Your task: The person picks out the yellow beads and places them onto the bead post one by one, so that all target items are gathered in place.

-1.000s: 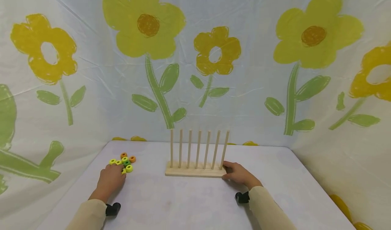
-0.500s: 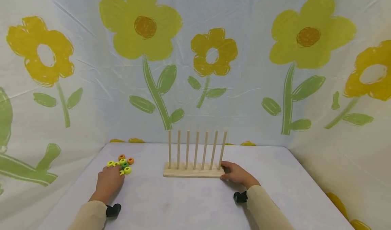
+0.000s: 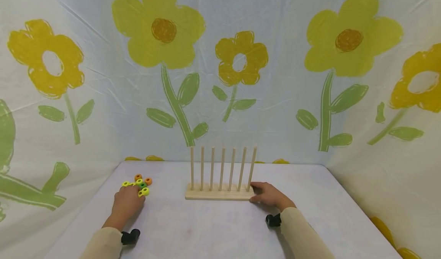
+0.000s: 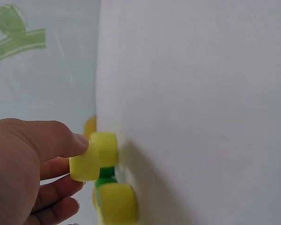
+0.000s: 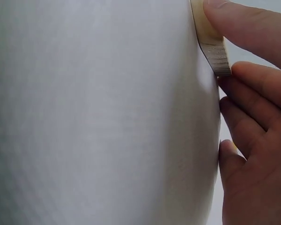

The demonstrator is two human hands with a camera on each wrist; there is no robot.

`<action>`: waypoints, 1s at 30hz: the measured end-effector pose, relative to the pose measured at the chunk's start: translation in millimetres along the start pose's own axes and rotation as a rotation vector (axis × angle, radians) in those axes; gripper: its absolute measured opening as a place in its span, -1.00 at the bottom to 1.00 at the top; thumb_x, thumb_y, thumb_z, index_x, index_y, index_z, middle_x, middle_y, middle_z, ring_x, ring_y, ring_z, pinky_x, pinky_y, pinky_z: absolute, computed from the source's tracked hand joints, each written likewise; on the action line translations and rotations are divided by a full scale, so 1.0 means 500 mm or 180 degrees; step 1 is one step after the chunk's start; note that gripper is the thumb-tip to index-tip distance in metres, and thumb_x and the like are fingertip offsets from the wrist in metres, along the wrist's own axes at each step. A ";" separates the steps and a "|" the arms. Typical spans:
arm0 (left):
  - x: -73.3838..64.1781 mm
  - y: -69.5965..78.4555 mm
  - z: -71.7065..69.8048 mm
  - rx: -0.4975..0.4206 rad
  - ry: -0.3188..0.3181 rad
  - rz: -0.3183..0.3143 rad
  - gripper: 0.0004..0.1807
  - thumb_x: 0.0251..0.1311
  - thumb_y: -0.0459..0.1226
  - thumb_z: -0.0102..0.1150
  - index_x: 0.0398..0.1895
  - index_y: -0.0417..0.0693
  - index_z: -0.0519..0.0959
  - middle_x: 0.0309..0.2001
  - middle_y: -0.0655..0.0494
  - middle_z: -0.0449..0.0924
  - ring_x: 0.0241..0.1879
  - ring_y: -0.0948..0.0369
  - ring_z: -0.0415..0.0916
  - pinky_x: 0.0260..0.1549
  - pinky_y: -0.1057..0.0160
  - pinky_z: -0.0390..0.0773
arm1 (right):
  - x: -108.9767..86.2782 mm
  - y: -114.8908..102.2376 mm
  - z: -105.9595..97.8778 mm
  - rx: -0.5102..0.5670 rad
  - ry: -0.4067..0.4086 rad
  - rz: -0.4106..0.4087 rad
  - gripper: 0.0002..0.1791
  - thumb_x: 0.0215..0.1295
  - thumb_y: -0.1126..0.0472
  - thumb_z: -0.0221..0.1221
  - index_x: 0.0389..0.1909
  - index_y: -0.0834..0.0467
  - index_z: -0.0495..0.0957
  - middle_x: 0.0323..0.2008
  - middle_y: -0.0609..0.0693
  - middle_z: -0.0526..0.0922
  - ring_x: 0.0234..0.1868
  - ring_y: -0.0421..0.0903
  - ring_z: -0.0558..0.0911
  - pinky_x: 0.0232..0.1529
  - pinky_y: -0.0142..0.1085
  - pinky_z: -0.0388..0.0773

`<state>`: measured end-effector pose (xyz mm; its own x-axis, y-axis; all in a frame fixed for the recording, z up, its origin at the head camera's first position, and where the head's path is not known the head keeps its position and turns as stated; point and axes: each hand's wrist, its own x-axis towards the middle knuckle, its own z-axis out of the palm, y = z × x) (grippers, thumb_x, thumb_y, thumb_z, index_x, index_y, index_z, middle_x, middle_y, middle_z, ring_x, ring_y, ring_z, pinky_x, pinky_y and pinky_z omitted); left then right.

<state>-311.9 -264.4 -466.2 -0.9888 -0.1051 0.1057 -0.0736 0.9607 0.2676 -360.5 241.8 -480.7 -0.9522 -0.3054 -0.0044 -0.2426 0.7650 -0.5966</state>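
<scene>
My left hand (image 3: 127,203) is at the near side of a small cluster of beads on the left of the table. In the left wrist view its thumb and fingers pinch a yellow bead (image 4: 84,165). Close beside that one are another yellow bead (image 4: 106,149) and a green bead (image 4: 106,172), partly hidden. In the head view, my right hand (image 3: 270,196) grips the right end of a wooden peg stand (image 3: 218,194), thumb in front and fingers behind. Several bare upright pegs rise from its base. The stand's end corner (image 5: 216,58) shows in the right wrist view.
Two orange beads (image 3: 148,181) lie at the cluster's far side. A white cloth covers the table (image 3: 206,228), and a flower-printed curtain (image 3: 282,98) hangs behind it and at both sides. A black wrist camera (image 3: 131,237) sits on the left wrist.
The left hand has shifted slightly right at the beads, and its fingers have drawn in around a yellow one. The right hand and the stand keep their place; the head view shifts a little.
</scene>
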 end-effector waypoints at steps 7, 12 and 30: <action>0.001 0.030 -0.019 -0.0207 0.0209 0.0206 -0.54 0.11 -0.24 0.18 0.03 -0.36 0.57 -0.09 -0.32 0.60 -0.15 -0.16 0.48 -0.20 -0.19 0.47 | 0.005 0.000 -0.003 0.0050 -0.0006 0.0010 -0.21 -0.02 0.04 0.44 0.28 0.17 0.46 0.30 0.17 0.46 0.38 0.23 0.32 0.37 0.16 0.22; -0.005 0.053 -0.033 -0.0590 0.0140 0.0235 -0.53 0.11 -0.27 0.18 0.08 -0.37 0.55 0.02 -0.32 0.58 -0.01 -0.20 0.47 -0.06 -0.16 0.52 | 0.002 -0.001 -0.001 0.0087 -0.0003 0.0035 -0.21 -0.04 0.03 0.46 0.27 0.16 0.47 0.29 0.19 0.46 0.37 0.24 0.33 0.36 0.16 0.22; -0.012 0.117 -0.074 -0.1192 -0.0032 0.0274 -0.55 0.21 -0.31 0.16 0.16 -0.32 0.50 0.06 -0.24 0.48 -0.05 0.01 0.53 -0.04 0.03 0.63 | -0.004 0.004 0.000 0.0227 0.0004 0.0088 -0.19 -0.06 0.00 0.48 0.27 0.14 0.47 0.30 0.19 0.45 0.40 0.24 0.29 0.37 0.18 0.18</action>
<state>-305.2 -217.2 -415.7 -0.9907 -0.0240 0.1341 0.0604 0.8053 0.5898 -359.3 243.7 -481.8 -0.9586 -0.2841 -0.0206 -0.2025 0.7308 -0.6519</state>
